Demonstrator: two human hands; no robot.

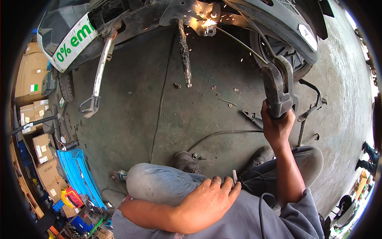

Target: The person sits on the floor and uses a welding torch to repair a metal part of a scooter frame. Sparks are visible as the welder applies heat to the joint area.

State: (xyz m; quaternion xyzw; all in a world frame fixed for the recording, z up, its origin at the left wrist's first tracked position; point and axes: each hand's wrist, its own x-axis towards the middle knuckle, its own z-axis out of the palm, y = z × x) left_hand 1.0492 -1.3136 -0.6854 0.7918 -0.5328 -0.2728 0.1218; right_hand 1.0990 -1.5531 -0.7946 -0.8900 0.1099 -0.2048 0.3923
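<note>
Head view, looking down past a seated person's knees to a grey floor (131, 107). At three o'clock, the right hand (278, 124) is closed firmly around the grip of a bulky dark electrode holder (277, 85), which rises toward two o'clock. From its top, a thin rod (242, 47) slants up and left to a metal bracket (200, 18) just past twelve, where bright orange sparks (209, 23) scatter. The bracket sits under the front of a vehicle (274, 20) spanning the top.

Between five and six o'clock, the left hand (209, 197) lies over the lap, back upward, fingers loosely bent. A short white stick (234, 175) pokes up at the fingertips; whether they grip it, I cannot tell.

Just below twelve, a crusted, blackened rod (185, 57) hangs down. At ten o'clock, a silver bar (102, 65) also points downward. Pliers (251, 116) lie on the floor near three o'clock, left of the right hand. Near eight o'clock are a grinder (118, 175) beside the knee and, farther out, a blue plastic piece (79, 169). Cardboard boxes (32, 79) stand between nine and ten.
</note>
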